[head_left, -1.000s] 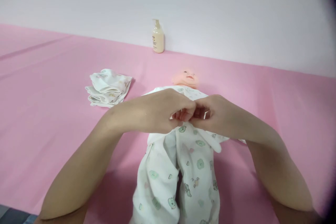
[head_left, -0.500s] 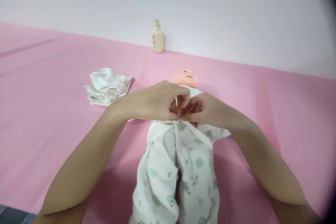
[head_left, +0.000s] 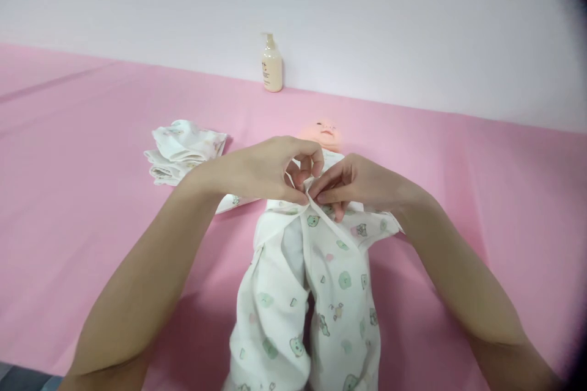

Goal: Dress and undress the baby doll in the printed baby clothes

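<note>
A baby doll [head_left: 326, 142] lies on its back, head towards the wall, dressed in a white baby romper [head_left: 343, 281] with green animal prints. My left hand [head_left: 287, 168] pinches the romper's front edge at the doll's middle. Close beside it, my right hand [head_left: 351, 186] pinches the overlapping edge of the same cloth. The two fabric edges meet between my fingertips; any fastener there is too small to make out. Below the hands the front parts, showing pale cloth inside. My wrists partly cover the romper's spread sleeves.
Folded white printed cloths [head_left: 186, 149] lie in a stack to the left. A cream pump bottle [head_left: 272, 67] stands by the white wall [head_left: 367, 24] at the back. A pink sheet [head_left: 92, 214] covers the table.
My fingertips have drawn slightly apart, and a raised fold of the romper's edge now shows between them. The whole view has shifted a little.
</note>
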Demonstrator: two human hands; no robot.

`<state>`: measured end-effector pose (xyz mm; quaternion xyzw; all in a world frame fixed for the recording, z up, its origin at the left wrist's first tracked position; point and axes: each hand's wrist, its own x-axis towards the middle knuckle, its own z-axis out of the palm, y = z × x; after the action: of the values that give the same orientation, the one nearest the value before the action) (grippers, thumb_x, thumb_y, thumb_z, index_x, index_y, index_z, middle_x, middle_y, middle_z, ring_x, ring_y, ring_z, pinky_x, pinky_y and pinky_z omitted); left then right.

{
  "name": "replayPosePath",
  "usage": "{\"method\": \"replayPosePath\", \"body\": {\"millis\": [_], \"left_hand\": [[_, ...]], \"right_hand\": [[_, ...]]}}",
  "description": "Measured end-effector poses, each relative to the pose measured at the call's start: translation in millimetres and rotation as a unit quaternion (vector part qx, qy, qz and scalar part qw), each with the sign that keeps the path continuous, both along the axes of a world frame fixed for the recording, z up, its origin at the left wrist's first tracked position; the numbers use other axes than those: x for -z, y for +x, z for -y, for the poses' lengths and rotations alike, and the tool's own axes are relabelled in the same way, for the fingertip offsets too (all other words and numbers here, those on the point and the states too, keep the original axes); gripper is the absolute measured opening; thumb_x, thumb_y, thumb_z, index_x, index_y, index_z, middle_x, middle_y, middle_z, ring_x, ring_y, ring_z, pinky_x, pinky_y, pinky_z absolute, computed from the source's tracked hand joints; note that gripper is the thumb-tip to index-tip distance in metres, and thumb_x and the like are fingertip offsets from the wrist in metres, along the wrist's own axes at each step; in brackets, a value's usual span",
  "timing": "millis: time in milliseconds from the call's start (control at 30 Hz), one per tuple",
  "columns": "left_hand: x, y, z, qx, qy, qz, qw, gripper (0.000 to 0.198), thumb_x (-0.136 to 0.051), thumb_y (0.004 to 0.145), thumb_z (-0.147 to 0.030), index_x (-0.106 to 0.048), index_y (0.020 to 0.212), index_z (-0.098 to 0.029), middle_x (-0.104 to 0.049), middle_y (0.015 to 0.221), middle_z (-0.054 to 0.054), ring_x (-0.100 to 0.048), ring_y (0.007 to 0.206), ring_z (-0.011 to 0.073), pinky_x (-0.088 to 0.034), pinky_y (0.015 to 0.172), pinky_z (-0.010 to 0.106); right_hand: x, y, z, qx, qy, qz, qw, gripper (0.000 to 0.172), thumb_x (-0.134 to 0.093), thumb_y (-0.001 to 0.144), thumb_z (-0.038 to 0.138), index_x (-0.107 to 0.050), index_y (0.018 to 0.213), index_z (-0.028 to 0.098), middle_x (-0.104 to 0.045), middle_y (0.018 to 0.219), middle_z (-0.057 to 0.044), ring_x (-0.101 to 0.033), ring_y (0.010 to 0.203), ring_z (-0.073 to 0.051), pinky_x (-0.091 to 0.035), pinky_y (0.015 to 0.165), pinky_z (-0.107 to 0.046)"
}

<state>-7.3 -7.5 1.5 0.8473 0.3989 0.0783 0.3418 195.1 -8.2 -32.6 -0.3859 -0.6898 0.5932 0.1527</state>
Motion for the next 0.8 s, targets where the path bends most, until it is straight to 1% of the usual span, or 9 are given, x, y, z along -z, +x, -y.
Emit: {"method": "replayPosePath", "body": {"millis": [200, 300, 433, 533, 633, 733, 800], "left_hand": [[0.3, -0.4, -1.1, -0.005, 0.029, 0.001, 1.000, 0.024, -0.065, 0.070, -0.025, -0.057, 0.092, -0.021, -0.065, 0.082, 0.000, -0.064, 0.069, 0.0133, -0.044, 0.057, 0.021], [1.2, -1.7, -2.4, -0.003, 0.033, 0.018, 0.999, 0.024, -0.067, 0.068, -0.024, -0.056, 0.089, -0.021, -0.063, 0.076, -0.001, -0.061, 0.063, 0.0113, -0.043, 0.053, 0.020], [1.5, -2.7, -2.8, -0.009, 0.036, 0.031, 0.999, 0.022, -0.067, 0.067, -0.022, -0.055, 0.085, -0.020, -0.057, 0.068, -0.002, -0.057, 0.057, 0.0092, -0.041, 0.050, 0.019], [0.1, -2.5, -1.4, -0.018, 0.042, 0.037, 0.998, 0.021, -0.068, 0.066, -0.022, -0.056, 0.083, -0.020, -0.055, 0.066, -0.002, -0.056, 0.056, 0.0094, -0.041, 0.050, 0.020], [-1.7, -3.0, -0.2, -0.034, 0.043, 0.040, 0.998, 0.021, -0.069, 0.066, -0.023, -0.055, 0.082, -0.020, -0.053, 0.065, -0.003, -0.057, 0.058, 0.0107, -0.042, 0.052, 0.022], [-2.5, -4.3, -0.6, -0.038, 0.030, 0.050, 0.998, 0.023, -0.071, 0.066, -0.022, -0.054, 0.081, -0.020, -0.052, 0.065, -0.003, -0.059, 0.062, 0.0119, -0.044, 0.055, 0.023], [-1.9, -5.1, -1.7, -0.033, 0.012, 0.070, 0.997, 0.024, -0.072, 0.065, -0.021, -0.053, 0.080, -0.020, -0.051, 0.063, -0.004, -0.058, 0.062, 0.0112, -0.044, 0.055, 0.023]], "right_hand": [[2.9, -5.1, 6.4, 0.056, 0.074, 0.000, 0.996, 0.014, -0.071, 0.070, 0.018, -0.075, 0.084, 0.017, -0.070, 0.071, -0.002, -0.063, 0.057, -0.011, -0.056, 0.058, -0.023], [1.4, -6.0, 9.8, 0.060, 0.093, 0.017, 0.994, 0.014, -0.070, 0.071, 0.019, -0.076, 0.083, 0.017, -0.068, 0.067, -0.001, -0.062, 0.056, -0.011, -0.055, 0.058, -0.023], [-1.5, -6.8, 14.7, 0.049, 0.106, 0.057, 0.991, 0.010, -0.065, 0.074, 0.020, -0.074, 0.078, 0.018, -0.065, 0.060, 0.000, -0.061, 0.053, -0.011, -0.053, 0.053, -0.022], [-3.5, -7.5, 17.6, 0.053, 0.098, 0.065, 0.992, 0.010, -0.064, 0.075, 0.022, -0.073, 0.074, 0.018, -0.064, 0.059, 0.000, -0.062, 0.053, -0.011, -0.052, 0.052, -0.021], [-4.7, -7.6, 18.0, 0.062, 0.074, 0.049, 0.994, 0.009, -0.065, 0.075, 0.022, -0.073, 0.077, 0.018, -0.064, 0.058, 0.001, -0.062, 0.053, -0.011, -0.053, 0.056, -0.021], [-3.6, -7.5, 16.8, 0.062, 0.048, 0.033, 0.996, 0.009, -0.067, 0.073, 0.023, -0.073, 0.077, 0.017, -0.063, 0.056, 0.001, -0.061, 0.052, -0.010, -0.052, 0.058, -0.021], [-2.2, -7.5, 15.8, 0.061, 0.032, 0.020, 0.997, 0.010, -0.069, 0.072, 0.025, -0.072, 0.075, 0.016, -0.063, 0.057, 0.001, -0.060, 0.053, -0.010, -0.051, 0.058, -0.022]]}}
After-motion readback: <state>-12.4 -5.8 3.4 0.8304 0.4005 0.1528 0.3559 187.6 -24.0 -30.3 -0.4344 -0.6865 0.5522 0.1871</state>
